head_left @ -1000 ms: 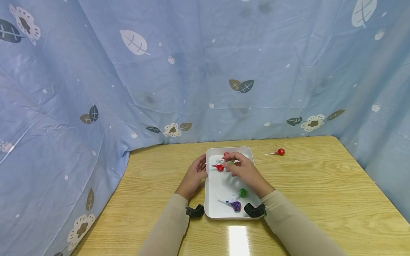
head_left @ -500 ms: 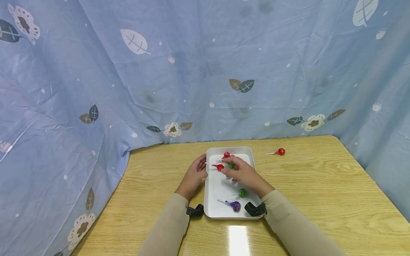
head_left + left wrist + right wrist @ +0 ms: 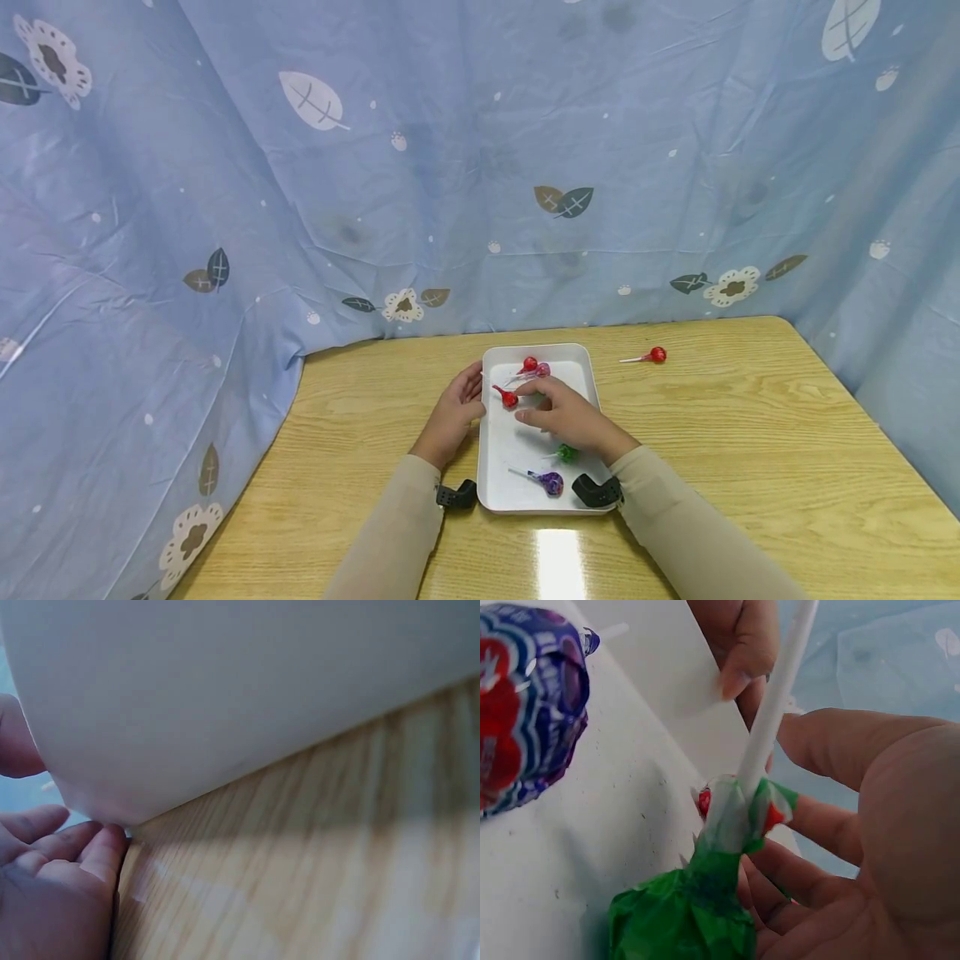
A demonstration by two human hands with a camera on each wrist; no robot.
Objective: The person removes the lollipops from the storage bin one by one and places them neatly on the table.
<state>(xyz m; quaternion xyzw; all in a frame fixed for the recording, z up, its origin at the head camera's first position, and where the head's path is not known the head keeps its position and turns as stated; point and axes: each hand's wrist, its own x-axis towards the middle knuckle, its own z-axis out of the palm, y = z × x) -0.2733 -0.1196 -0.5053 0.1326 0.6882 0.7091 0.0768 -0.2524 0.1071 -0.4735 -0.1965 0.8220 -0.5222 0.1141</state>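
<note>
My left hand [image 3: 452, 417] rests its fingers beside the left outer wall of a white tray [image 3: 495, 492], thumb tip near the rim. Inside the tray hovers my right hand [image 3: 573, 417], thumb and index finger apart, nothing visibly gripped. Just left of its fingertips lies a red lollipop [image 3: 510, 400]. Farther back are another red lollipop [image 3: 530, 364] and a pink one [image 3: 542, 370]. A green lollipop [image 3: 567, 453] lies under the right wrist, seen large in the right wrist view. Nearer the front is a purple lollipop [image 3: 552, 483]. Another green lollipop is mostly hidden by the right hand.
Outside the tray, a red lollipop [image 3: 657, 355] lies toward the back of the wooden table [image 3: 750, 442]. A blue patterned curtain [image 3: 450, 167] hangs behind and beside the table. Each wrist wears a black camera mount.
My right hand has moved slightly nearer, uncovering the pink lollipop. The red lollipop by its fingertips has turned and shifted a little nearer. My left hand stays where it was.
</note>
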